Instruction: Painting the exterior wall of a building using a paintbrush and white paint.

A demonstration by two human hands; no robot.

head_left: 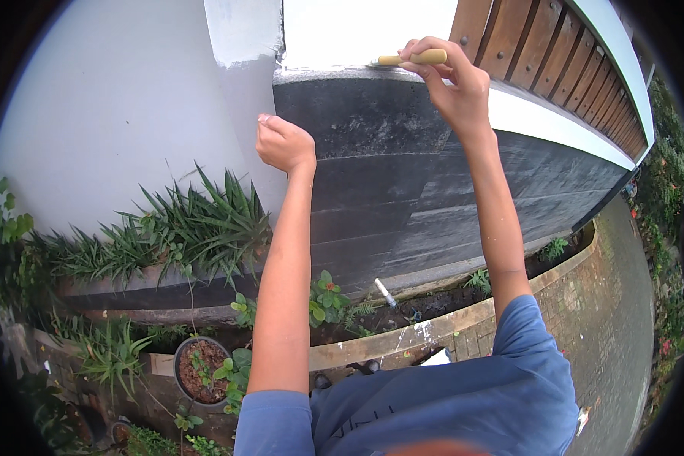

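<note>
My right hand [456,80] pinches a paintbrush [433,56] by its yellowish wooden handle. The brush lies nearly level, its tip pointing left and touching the lower edge of the bright white wall section [357,34], just above the dark wall [357,114]. My left hand [285,144] is raised in a closed fist with nothing visible in it. It is in front of the corner where the grey wall [144,114] meets the dark one. White paint with a rough edge covers the top of the narrow grey strip [243,34] by that corner.
Brown wooden slats [524,45] rise above a white ledge [555,121] on the right. Below are spiky green plants [205,220], a potted plant [203,372], and a planting strip with a white pipe [385,292] behind a low kerb [463,319]. Paving [585,304] curves along the right.
</note>
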